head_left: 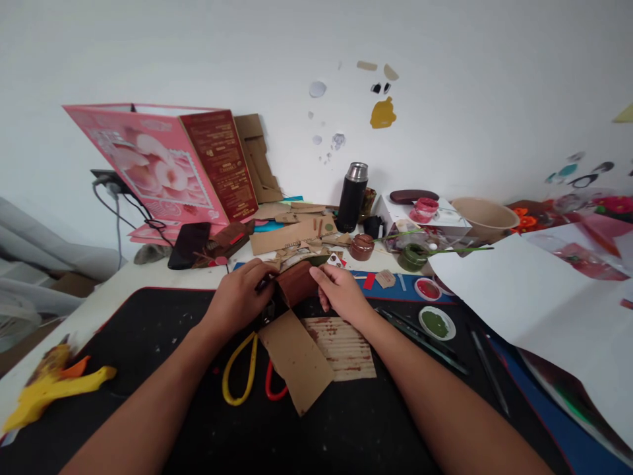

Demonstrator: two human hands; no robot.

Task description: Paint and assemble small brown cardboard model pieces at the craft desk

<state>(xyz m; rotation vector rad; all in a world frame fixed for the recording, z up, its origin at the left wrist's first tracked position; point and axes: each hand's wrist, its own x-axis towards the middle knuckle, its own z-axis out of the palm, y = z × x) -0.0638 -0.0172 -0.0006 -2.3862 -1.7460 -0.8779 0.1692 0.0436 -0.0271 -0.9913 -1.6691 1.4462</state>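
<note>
Between my two hands is a brown-painted cardboard piece [298, 284], bent or box-like, above the black mat. My left hand [243, 290] is closed on its left end, fingers curled and partly hidden. My right hand [342, 290] pinches its right end with the thumb on top. Just below lie a plain cardboard piece [297, 363] and a corrugated cardboard piece [343, 349] streaked with brown paint. Under the plain piece sit scissors, with a yellow handle loop [240, 371] and a red one showing; their blades are mostly hidden.
A yellow glue gun [54, 386] lies at left. Cardboard scraps [291, 237], a black thermos [352, 198], a brown paint jar [362, 247] and a green paint jar [413, 257] stand behind. To the right are a dish of green paint [437, 323], pens [489, 373] and white sheets [544, 310].
</note>
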